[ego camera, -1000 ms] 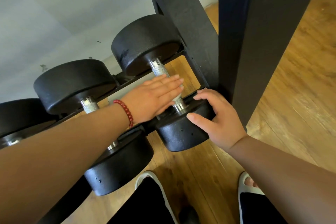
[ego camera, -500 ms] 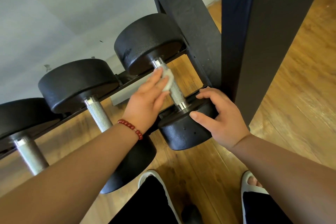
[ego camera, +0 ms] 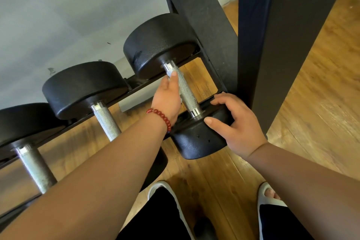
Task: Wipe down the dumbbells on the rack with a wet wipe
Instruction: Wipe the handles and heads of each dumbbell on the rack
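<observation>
left hand point(ego camera: 165, 95) fingers wrap knurled handle point(ego camera: 186, 91) (wipe point(ego camera: 181, 101) barely visible); right hand point(ego camera: 238, 122) grips near head point(ego camera: 196, 142). Looks heavy, rigid; steady it there.

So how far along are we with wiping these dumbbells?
Done: can't tell; no dumbbell looks visibly wiped. In hand: the left hand grips the rightmost dumbbell's handle while the right hand holds its near head. Left: the middle dumbbell and the left dumbbell, with neither hand on them.
</observation>
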A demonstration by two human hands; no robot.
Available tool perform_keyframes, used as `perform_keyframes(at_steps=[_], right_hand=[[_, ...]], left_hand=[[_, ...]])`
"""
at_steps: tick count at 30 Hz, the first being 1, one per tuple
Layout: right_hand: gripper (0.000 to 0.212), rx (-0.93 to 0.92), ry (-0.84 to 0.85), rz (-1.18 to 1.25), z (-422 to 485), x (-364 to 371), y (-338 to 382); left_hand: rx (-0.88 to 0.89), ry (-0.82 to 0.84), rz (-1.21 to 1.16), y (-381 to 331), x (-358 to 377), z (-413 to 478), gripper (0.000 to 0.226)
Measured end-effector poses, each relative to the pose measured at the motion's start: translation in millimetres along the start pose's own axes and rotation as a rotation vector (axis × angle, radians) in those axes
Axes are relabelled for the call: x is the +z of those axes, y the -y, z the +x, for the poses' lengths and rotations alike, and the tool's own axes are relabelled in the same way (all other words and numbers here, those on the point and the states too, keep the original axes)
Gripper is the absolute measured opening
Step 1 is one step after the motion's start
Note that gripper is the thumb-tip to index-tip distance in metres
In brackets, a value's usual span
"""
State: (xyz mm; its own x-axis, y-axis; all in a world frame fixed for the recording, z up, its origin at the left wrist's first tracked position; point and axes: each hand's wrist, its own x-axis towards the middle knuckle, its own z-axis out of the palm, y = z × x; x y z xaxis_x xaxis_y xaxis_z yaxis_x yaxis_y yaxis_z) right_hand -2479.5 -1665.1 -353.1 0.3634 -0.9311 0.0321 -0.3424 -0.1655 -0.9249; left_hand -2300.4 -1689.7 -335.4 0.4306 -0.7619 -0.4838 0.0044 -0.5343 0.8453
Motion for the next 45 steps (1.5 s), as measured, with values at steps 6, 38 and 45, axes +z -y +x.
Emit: perform_keyframes(at_steps=[6,38,45], right_hand=[[0.048,-0.006,-0.013,0.002,0,1,-2],[0.049,0.020,-0.004,0.067,1,0,-2],[0.049,0.026,-0.008,0.083,1,1,-3]], left_hand=[[-0.107,0.187,0.002,12,-10,-8,0.059],[1.396,0.729,1.528,-31,-31,22,0.044],[1.356,0.658,1.558,-32,-31,28,0.049]])
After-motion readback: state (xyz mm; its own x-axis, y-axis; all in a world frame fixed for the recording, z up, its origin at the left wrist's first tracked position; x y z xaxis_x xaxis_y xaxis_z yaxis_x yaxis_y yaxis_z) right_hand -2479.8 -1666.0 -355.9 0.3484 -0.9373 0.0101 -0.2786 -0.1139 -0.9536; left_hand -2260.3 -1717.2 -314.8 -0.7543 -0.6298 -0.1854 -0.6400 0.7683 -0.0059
